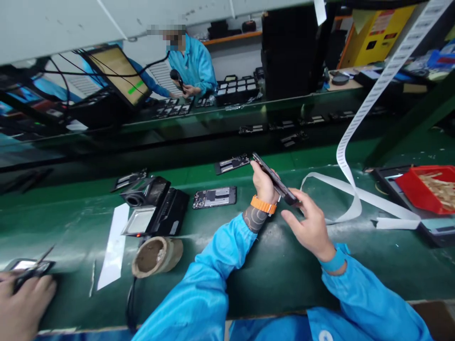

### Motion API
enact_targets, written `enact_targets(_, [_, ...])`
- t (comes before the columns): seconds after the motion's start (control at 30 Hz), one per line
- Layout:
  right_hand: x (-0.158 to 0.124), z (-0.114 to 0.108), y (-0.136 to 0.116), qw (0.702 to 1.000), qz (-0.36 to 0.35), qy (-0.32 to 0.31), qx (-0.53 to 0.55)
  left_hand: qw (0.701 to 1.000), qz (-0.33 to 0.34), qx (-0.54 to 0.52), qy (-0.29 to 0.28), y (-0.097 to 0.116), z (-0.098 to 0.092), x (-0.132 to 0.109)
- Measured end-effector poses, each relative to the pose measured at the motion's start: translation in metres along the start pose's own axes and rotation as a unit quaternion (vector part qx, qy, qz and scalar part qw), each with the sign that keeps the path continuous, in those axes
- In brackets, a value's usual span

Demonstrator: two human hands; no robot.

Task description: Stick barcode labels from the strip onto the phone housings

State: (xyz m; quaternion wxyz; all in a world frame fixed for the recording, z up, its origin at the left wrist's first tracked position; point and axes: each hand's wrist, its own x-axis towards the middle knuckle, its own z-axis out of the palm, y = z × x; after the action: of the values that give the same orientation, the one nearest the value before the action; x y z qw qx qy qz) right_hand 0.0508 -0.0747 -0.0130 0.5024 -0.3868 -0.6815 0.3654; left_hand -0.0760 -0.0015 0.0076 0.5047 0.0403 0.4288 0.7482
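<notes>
The left hand (262, 185) is wrapped around a phone (274, 178), which sits above the counter (270, 265), tilted nearly edge-on, its long side running from about 11 o'clock to 5 o'clock. The right hand (310, 227) is at the 5 o'clock end, its fingers seeming to touch that end and its thumb parted from them. An orange watch band (263, 205) circles the left wrist; a blue wristband (334, 261) circles the right.

Taking the held phone as the dial's centre, an opened phone (214, 197) lies flat between 8 and 9 o'clock, and another (232, 164) is between 9 and 10, near the left hand. Beyond the first, also a little below 9 o'clock, stands a black device (177, 208) with a small red light, and a round pot (156, 258) is at 8 o'clock. A white sheet (114, 248) lies just beside the device and pot. Farther out at 8 o'clock is a co-worker's hand (28, 300). A red bin (414, 189) sits at 3 o'clock; a label strip (377, 94) drops from 1:30 and loops across the counter. At 11 o'clock, a co-worker in blue (195, 64) holds a dark tool.
</notes>
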Motion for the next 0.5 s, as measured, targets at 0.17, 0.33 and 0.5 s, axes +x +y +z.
enact_targets(0.17, [0.029,-0.025,0.014,0.972,0.188,0.045,0.133,0.993,0.019,0.005,-0.114,0.027,-0.026,0.019])
enact_targets(0.33, [0.057,-0.043,0.028,0.898,0.315,0.019,0.306,0.85,-0.149,0.398,-0.312,0.083,-0.055,0.053])
enact_targets(0.5, [0.046,-0.064,0.033,0.894,0.32,0.044,0.31,0.845,0.031,0.514,-0.142,0.107,-0.021,0.124])
